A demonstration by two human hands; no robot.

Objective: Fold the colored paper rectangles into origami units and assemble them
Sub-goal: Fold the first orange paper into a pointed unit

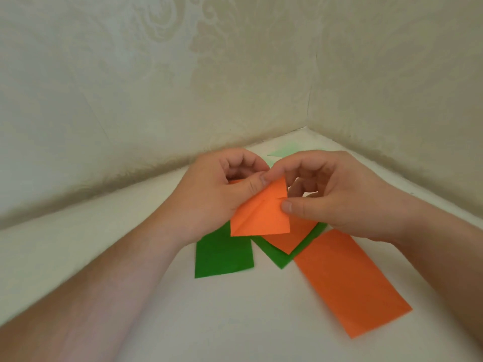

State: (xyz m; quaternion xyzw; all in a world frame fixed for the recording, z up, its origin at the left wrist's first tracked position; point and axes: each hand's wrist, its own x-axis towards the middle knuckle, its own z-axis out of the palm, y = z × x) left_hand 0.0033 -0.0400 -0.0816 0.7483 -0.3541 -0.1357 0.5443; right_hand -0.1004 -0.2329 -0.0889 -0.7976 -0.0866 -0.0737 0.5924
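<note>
Your left hand [222,194] and right hand [337,197] both pinch orange unit [258,215], held up between them; long axis runs upper-right to lower-left; top corner sits at fingertips.

Two cream wallpapered walls [156,87] (faint damask pattern) meet in a corner seam [309,100]; below it spreads a white surface [235,322].
</note>
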